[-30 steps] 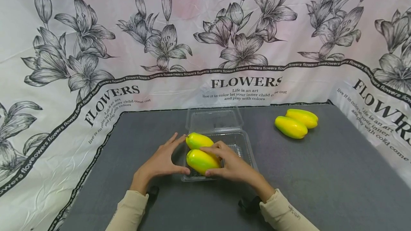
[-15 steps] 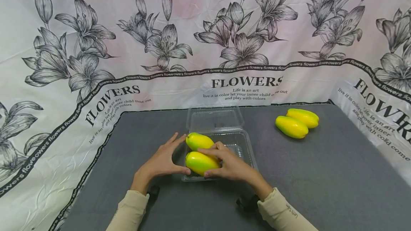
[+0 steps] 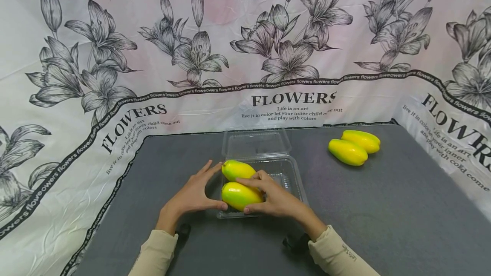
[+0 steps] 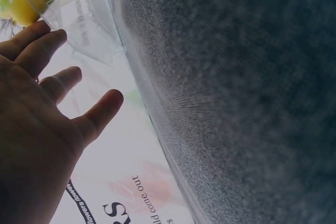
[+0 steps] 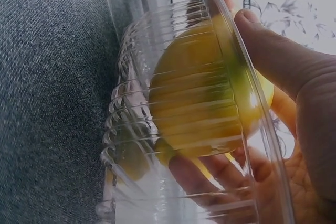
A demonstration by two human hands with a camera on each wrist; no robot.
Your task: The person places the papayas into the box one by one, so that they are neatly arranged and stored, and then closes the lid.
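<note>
In the head view, two yellow-green mangoes lie side by side in the left half of a clear plastic clamshell box (image 3: 294,178). My right hand (image 3: 274,195) grips the near mango (image 3: 238,196), thumb on its near side and fingers over its far side. Through the ribbed box wall in the right wrist view, the mango (image 5: 194,93) shows with fingers behind it. My left hand (image 3: 193,193) is spread at the box's left side, thumb by the near left corner and fingertips beside the far mango (image 3: 235,169). The left wrist view shows those fingers extended along the box.
The box's lid (image 3: 256,143) stands folded back behind it. Two more mangoes (image 3: 348,152) lie together at the back right of the grey table (image 3: 364,220). A white flower-printed cloth (image 3: 215,110) hangs behind the table and along its sides.
The near mango has shifted slightly left and towards me in the box, with my right hand on it. My left hand has stayed almost still at the box's side.
</note>
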